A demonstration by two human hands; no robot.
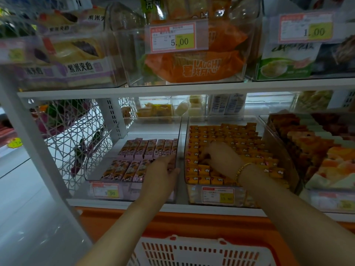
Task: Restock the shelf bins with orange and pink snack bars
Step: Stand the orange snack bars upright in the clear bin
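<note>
Head view: two clear bins side by side on the lower shelf (pixel 192 208). Left bin (pixel 124 194) holds pink snack bars (pixel 142 148) in two rows, back row upright, front row lying flatter. Right bin (pixel 249 196) is packed with orange snack bars (pixel 230 135) in tight rows.

Left hand (pixel 163 173) is at the right end of the pink bin, fingers stretched forward and lying on the front-row pink bars, thumb just beside the wall between the bins. Nothing pinched, grip apart.

Right hand (pixel 221 156) is inside the orange bin, left of centre, fingers curled down into a gap among the bars. Fingertips hidden, so can't tell if it's clamped on a bar. Gold bracelet (pixel 243 170) on that wrist.

Price tags on both bin fronts: pink bin tag (pixel 106 191), orange bin tag (pixel 218 195). Red-and-white basket (pixel 192 252) sits below the shelf, close to the person. Upper shelf carries orange snack packs (pixel 199 68) in a clear bin.
</note>
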